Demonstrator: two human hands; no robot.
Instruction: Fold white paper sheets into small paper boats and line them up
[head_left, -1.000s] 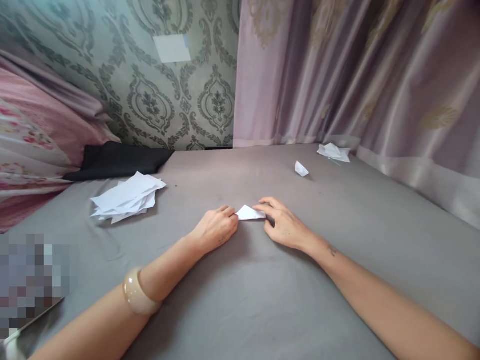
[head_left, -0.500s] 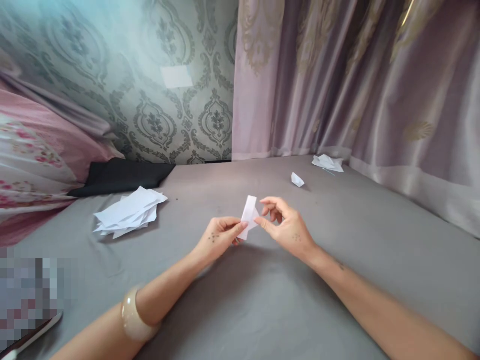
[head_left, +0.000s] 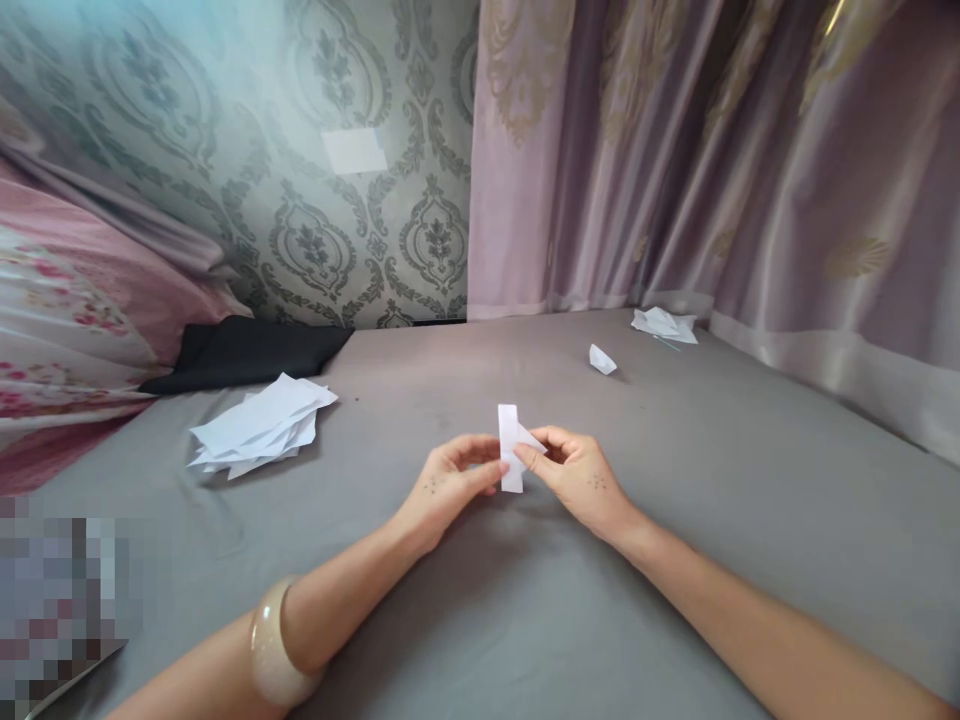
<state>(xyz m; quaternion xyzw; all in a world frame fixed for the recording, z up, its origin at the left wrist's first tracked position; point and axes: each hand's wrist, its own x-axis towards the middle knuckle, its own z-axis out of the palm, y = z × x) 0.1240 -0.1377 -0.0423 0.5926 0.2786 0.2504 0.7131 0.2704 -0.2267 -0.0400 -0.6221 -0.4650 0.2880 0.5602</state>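
A small folded white paper piece (head_left: 510, 447) stands upright between both my hands, a little above the grey sheet (head_left: 525, 600). My left hand (head_left: 448, 485) pinches its left edge with thumb and fingers closed on it. From the right, my right hand (head_left: 581, 477) pinches the same piece, fingers curled around it. A pale bangle (head_left: 271, 645) sits on my left wrist.
A loose pile of white paper sheets (head_left: 259, 427) lies to the left. A small folded paper (head_left: 601, 359) and a crumpled white paper heap (head_left: 664, 324) lie at the far right near the curtain (head_left: 712, 170). A black cloth (head_left: 247, 350) and pink floral bedding (head_left: 67, 330) are at the left.
The paper was pressed flat on the sheet a second ago. Both hands have since lifted it, turned it upright and drawn slightly nearer to me.
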